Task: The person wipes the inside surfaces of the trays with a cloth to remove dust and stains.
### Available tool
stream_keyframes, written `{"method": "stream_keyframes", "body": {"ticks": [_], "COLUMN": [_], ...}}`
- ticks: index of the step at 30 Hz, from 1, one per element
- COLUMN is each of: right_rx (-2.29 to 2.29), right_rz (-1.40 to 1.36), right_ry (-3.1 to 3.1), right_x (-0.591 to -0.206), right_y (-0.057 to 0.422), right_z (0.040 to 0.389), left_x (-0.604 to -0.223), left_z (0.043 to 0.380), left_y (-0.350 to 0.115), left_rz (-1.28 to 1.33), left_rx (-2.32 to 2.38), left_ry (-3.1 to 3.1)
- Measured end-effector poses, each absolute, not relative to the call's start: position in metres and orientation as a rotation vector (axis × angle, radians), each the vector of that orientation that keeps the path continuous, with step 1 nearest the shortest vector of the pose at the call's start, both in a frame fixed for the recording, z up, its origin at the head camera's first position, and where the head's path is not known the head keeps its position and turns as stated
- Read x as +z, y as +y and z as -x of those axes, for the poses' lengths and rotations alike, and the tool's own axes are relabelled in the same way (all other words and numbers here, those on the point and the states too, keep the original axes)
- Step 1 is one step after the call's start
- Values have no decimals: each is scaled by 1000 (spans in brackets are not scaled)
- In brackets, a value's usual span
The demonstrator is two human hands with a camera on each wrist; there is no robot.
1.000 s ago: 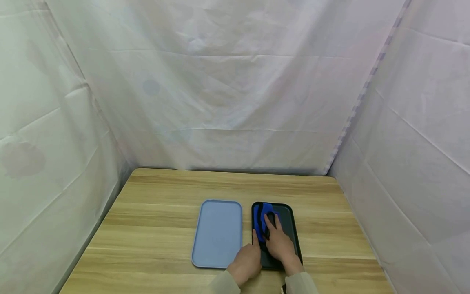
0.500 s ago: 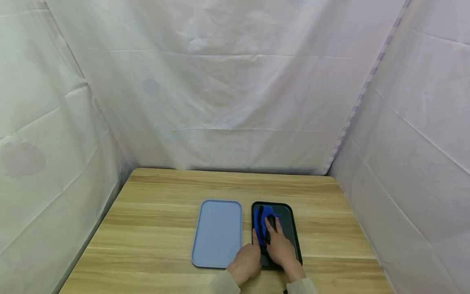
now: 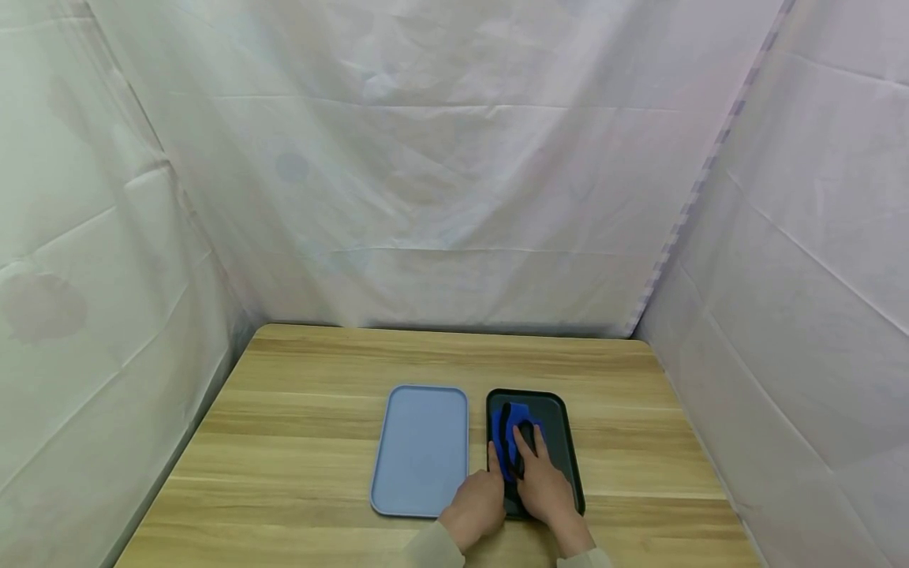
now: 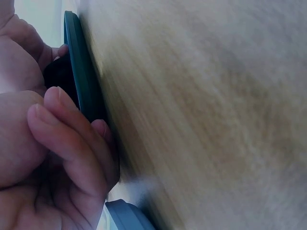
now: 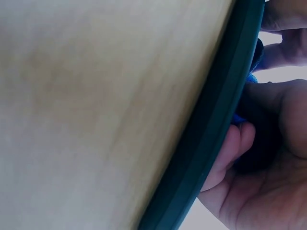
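Observation:
A dark green tray (image 3: 559, 450) lies on the wooden table. On its left half rests a blue fuzzy piece (image 3: 521, 412) with black bands and a rounded black handle (image 3: 527, 432); its exact kind is unclear. My right hand (image 3: 545, 487) grips that handle, two fingers running along either side of it. In the right wrist view, the fingers curl round its dark body (image 5: 261, 139). My left hand (image 3: 477, 505) holds the tray's near-left side, one finger straight along the rim. The left wrist view shows its other fingers (image 4: 79, 155) curled beside the tray edge.
A light blue tray (image 3: 422, 450) lies just left of the dark one, with its near-right corner by my left hand. White cloth walls (image 3: 454, 197) stand behind the table (image 3: 298, 426) and along both sides.
My right hand has drawn the blue and black piece a little toward me over the dark tray. The left hand and both trays have stayed in place.

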State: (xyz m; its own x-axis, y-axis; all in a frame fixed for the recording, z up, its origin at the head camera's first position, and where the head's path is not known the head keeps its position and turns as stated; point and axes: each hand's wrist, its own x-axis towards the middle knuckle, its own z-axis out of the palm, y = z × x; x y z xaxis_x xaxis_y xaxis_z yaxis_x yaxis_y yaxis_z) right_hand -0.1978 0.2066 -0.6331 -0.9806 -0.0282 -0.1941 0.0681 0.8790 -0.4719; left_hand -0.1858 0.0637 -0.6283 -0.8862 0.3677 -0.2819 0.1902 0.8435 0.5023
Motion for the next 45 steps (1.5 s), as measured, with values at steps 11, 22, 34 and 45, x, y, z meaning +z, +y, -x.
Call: {"method": "stream_keyframes", "body": {"ticks": [11,22,34,45], "right_rx": [-694,-686,-701,-704], "right_rz": [-45,-94,-101,-121], "right_ry": [2849,2815,2814,2820], "right_x": [-633,-636,-636,-636], "right_y": [206,210,217,226], "right_z": [192,187,185,186], "left_x": [-631,-631,-632,-629], "left_z": [185,184,186,185], "left_y": [64,64,66,65], "left_rz": [-408,-400,-407,-410], "left_rx": [692,687,649,624], "left_ry": [2639,2644,2630,2653]}}
